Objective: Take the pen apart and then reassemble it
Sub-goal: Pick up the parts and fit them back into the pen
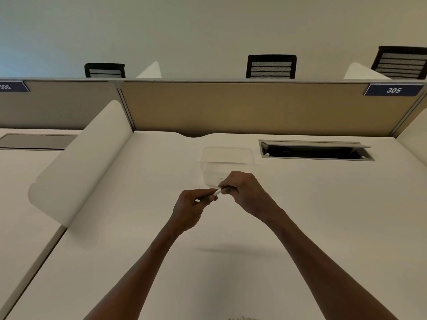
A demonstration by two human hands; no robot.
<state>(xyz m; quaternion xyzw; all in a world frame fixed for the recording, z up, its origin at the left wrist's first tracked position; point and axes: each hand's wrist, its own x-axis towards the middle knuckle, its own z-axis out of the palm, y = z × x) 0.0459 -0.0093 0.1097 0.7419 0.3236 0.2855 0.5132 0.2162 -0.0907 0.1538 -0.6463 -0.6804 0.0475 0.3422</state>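
Both arms reach out over a pale surface (300, 215), hands raised above it and meeting near the middle. Left hand (193, 210) curled, thumb and fingers pinching one end of a slim white pen (216, 193); right hand (242, 190) closed around the pen's other end, fingertips bunched over it. Only a short white stretch of the pen shows between the two grips; the rest is hidden inside the hands, so whether it is whole or already split cannot be told. Just behind the right hand a clear plastic container (227, 158) sits on the surface, partly screened by the knuckles; contents not readable. Farther back and to the right, an open cable hatch (314, 151) with its flap tilted up, dark inside. A tan partition panel (254, 107) closes off the back edge, carrying a blue label reading 305 (394, 90) at its right end. A white rounded side divider (80, 158) stands along the left, well apart from the hands. Beyond the partition, three black mesh chair backs (271, 66) show against a plain wall. A soft shadow lies on the surface under the forearms.
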